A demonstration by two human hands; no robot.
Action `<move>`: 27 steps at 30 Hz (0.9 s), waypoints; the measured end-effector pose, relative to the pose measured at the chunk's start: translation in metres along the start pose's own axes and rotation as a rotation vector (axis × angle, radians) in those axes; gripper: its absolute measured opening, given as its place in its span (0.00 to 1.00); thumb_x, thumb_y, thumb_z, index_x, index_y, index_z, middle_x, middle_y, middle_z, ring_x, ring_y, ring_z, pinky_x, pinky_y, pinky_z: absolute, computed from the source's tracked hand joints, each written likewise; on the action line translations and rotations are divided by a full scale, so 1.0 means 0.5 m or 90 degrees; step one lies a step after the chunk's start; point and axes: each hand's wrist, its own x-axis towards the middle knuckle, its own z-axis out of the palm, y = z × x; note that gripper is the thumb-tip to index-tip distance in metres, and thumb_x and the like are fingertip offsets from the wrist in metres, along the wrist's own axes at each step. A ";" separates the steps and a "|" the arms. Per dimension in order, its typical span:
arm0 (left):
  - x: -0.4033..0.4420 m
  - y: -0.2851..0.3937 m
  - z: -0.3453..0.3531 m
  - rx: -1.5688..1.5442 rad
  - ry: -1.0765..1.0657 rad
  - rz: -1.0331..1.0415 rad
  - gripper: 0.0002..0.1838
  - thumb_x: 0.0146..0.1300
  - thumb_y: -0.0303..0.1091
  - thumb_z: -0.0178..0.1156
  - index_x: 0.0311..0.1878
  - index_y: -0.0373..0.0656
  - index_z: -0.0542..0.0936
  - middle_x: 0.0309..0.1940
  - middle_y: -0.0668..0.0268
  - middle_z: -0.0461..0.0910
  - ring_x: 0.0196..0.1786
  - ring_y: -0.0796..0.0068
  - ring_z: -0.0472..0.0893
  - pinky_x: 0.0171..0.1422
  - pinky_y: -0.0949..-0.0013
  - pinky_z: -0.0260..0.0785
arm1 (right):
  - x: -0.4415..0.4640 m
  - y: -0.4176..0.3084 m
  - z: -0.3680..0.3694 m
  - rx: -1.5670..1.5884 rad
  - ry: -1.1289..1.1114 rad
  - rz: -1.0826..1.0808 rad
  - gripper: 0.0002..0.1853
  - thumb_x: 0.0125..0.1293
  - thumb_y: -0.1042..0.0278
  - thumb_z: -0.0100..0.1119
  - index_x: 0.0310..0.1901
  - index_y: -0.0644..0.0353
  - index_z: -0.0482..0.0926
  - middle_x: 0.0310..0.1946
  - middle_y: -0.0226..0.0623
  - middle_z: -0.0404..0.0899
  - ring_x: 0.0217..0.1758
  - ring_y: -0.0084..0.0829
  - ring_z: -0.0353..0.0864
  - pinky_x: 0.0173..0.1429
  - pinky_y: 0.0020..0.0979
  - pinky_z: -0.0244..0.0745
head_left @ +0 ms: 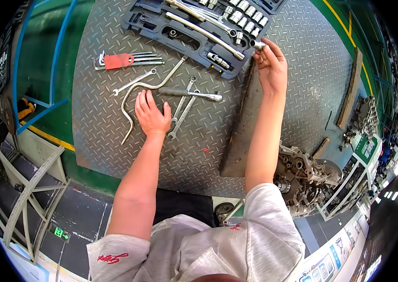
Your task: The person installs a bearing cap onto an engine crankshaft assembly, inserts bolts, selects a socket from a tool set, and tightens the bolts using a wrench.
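Observation:
In the head view my right hand (272,66) pinches a short silver socket (257,44) at the right edge of the dark socket case (229,73). Rows of sockets (241,21) sit inside the case, with long bars and wrenches lying across it. My left hand (153,115) rests palm down with fingers stretched, holding nothing. Its fingertips are close to a bent silver speed brace (125,113); whether they touch it I cannot tell. A ratchet (174,91) with a dark grip lies just beyond, and two combination wrenches (186,110) lie right of the hand.
A hex key set in a red holder (118,61) and a small combination wrench (135,82) lie left on the tread-plate table (100,103). A flat brown slab (239,136) lies under my right forearm. A metal engine part (302,174) stands at the right front edge.

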 end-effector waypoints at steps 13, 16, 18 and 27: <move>-0.001 0.014 -0.006 0.009 0.007 0.011 0.35 0.60 0.44 0.58 0.68 0.39 0.62 0.67 0.53 0.62 0.71 0.50 0.59 0.74 0.50 0.52 | -0.246 -0.144 0.086 -0.180 -0.090 -0.251 0.12 0.49 0.89 0.63 0.36 0.66 0.78 0.48 0.41 0.74 0.47 0.27 0.74 0.51 0.27 0.71; -0.003 0.018 -0.006 0.026 0.024 0.005 0.34 0.60 0.44 0.58 0.67 0.38 0.63 0.67 0.52 0.62 0.71 0.50 0.59 0.74 0.50 0.52 | -0.290 -0.162 0.091 -0.203 -0.056 -0.277 0.17 0.49 0.88 0.64 0.42 0.66 0.77 0.47 0.40 0.74 0.47 0.27 0.76 0.53 0.28 0.72; -0.005 0.019 -0.007 0.027 0.027 0.014 0.34 0.60 0.44 0.58 0.67 0.37 0.63 0.67 0.52 0.63 0.71 0.50 0.59 0.74 0.50 0.53 | -0.321 -0.170 0.089 -0.202 -0.014 -0.279 0.22 0.48 0.88 0.63 0.48 0.65 0.75 0.47 0.38 0.75 0.49 0.28 0.78 0.54 0.29 0.73; -0.012 0.012 0.007 0.070 0.071 0.057 0.33 0.63 0.47 0.56 0.66 0.36 0.65 0.66 0.50 0.64 0.70 0.50 0.61 0.74 0.51 0.53 | -0.528 -0.235 0.019 -0.305 0.079 -0.303 0.16 0.48 0.86 0.64 0.42 0.67 0.78 0.45 0.41 0.75 0.49 0.30 0.77 0.54 0.29 0.74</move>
